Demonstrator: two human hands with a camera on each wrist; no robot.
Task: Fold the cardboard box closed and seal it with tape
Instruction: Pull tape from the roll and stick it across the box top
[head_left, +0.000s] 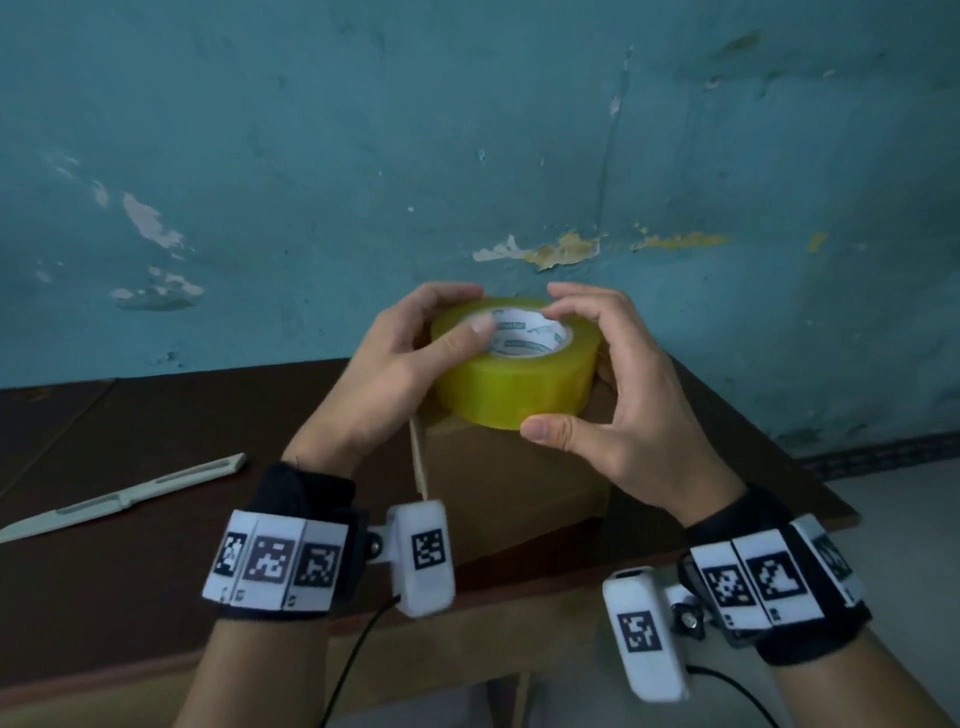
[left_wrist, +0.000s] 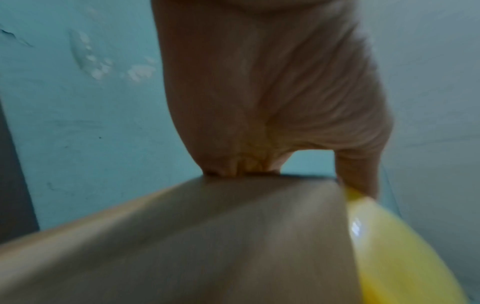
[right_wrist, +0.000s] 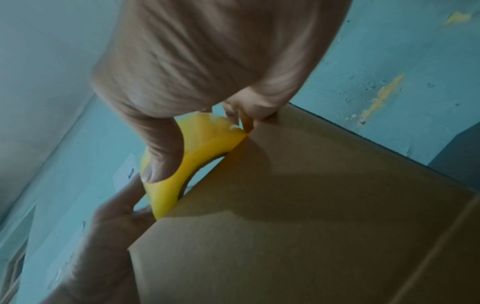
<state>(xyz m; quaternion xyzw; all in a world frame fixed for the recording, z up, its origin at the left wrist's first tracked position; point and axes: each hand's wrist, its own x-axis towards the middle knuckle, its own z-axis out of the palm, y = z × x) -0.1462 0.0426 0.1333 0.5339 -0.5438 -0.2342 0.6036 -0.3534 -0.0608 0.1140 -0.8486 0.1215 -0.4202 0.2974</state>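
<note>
Yellow tape roll (head_left: 514, 364) is being held between both hands just above the cardboard box (head_left: 509, 488), which is sitting on the dark table (head_left: 130, 571) against a teal wall (head_left: 467, 130). The left hand (head_left: 395, 364) is curling round the roll's left side, its thumb lying across the top edge toward the white core; the right hand (head_left: 618, 374) is cupping the right side, thumb pressing the lower rim and fingertips touching the upper edge, so each grip is pinching the roll. The right wrist view is showing the roll meeting the box's top edge. Judging by the smooth brown top, the flaps seem folded down already, though one edge looks to be standing up at the left. No strip appears laid yet, so finding the tape end, pulling, sticking and cutting are remaining. A pale plastic knife (head_left: 119, 501) is lying well apart to the left.
</note>
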